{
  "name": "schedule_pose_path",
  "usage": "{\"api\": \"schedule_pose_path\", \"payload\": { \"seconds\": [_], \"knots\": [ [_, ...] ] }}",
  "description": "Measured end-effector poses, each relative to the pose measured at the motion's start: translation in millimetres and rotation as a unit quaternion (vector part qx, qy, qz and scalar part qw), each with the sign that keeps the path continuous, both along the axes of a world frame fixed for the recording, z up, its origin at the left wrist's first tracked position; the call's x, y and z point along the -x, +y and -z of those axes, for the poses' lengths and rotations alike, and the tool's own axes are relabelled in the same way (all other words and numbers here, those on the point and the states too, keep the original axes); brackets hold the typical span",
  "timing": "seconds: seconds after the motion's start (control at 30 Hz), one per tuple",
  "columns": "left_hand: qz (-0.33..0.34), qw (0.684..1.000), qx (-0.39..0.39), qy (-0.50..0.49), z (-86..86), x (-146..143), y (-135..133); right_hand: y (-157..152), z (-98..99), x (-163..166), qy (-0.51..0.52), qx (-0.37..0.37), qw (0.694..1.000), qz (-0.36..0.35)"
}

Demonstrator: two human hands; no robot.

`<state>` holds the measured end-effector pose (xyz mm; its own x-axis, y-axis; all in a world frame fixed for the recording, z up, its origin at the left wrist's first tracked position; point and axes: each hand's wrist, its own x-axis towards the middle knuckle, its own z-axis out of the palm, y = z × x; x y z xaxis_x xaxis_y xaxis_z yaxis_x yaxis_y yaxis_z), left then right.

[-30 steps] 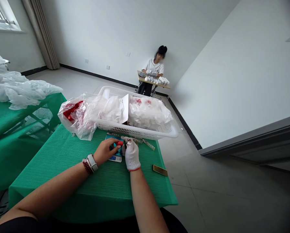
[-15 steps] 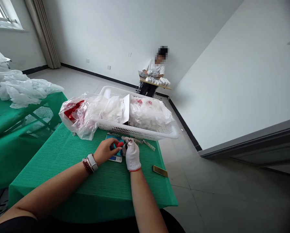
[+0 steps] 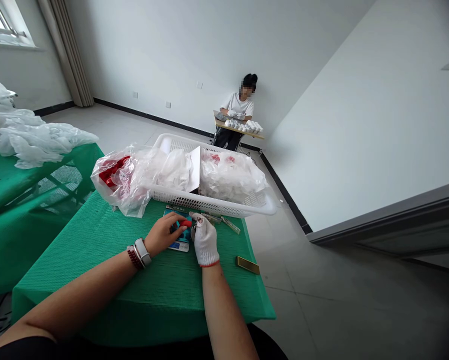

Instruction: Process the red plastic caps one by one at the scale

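My left hand (image 3: 163, 234), bare with a watch and a beaded bracelet on the wrist, grips a small red object (image 3: 185, 223) above a digital scale (image 3: 178, 245) with a blue-green top. My right hand (image 3: 205, 240) wears a white knit glove with a red cuff. Its fingertips pinch a small dark piece (image 3: 194, 226) close to the red object. Just behind them lies a steel caliper (image 3: 224, 222) on the green table cloth (image 3: 96, 235). A small brass bar (image 3: 248, 265) sits to the right of my right hand.
A white plastic basket (image 3: 209, 202) holds clear bags with red items, and another bag of red parts (image 3: 115, 175) lies against it. Bags are heaped on a second green table (image 3: 14, 195) at left. A seated person (image 3: 239, 105) works at a small table across the room.
The view has tilted slightly. Both hands remain over the scale with only small shifts, and the red object stays in my left hand.
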<state>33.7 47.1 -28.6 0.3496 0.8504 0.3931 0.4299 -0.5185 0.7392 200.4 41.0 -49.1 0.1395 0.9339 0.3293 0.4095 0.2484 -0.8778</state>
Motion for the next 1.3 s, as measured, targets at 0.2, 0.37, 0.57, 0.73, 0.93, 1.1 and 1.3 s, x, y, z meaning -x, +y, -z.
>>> {"api": "schedule_pose_path", "payload": {
  "seconds": [0.2, 0.37, 0.57, 0.73, 0.93, 1.1, 1.3],
  "knots": [
    [0.002, 1.000, 0.002, 0.009, 0.7, 0.4, -0.1, 1.0, 1.9, -7.3, -0.016, -0.015, 1.000, -0.011],
    [0.007, 1.000, 0.008, 0.011, -0.1, 0.7, -0.4, 2.2, 5.6, -9.0, -0.002, -0.003, 1.000, -0.023],
    [0.008, 1.000, 0.008, 0.012, 1.0, -0.2, 0.2, 3.1, 4.1, -8.3, 0.022, -0.008, 0.999, -0.034],
    [0.014, 1.000, 0.010, 0.013, 0.8, -0.6, -0.2, 3.8, 0.2, -8.9, 0.005, -0.028, 0.999, -0.043],
    [0.008, 1.000, 0.011, 0.012, 0.0, 0.4, -0.3, 1.1, -3.8, -7.9, -0.019, -0.011, 0.999, -0.041],
    [-0.006, 1.000, 0.011, 0.018, 1.5, 1.1, 0.5, 0.4, -2.7, -8.3, -0.026, -0.014, 0.998, -0.047],
    [0.018, 1.000, -0.013, -0.002, 1.2, 0.7, 0.7, 2.0, 0.8, -7.9, -0.008, -0.018, 1.000, -0.023]
  ]
}}
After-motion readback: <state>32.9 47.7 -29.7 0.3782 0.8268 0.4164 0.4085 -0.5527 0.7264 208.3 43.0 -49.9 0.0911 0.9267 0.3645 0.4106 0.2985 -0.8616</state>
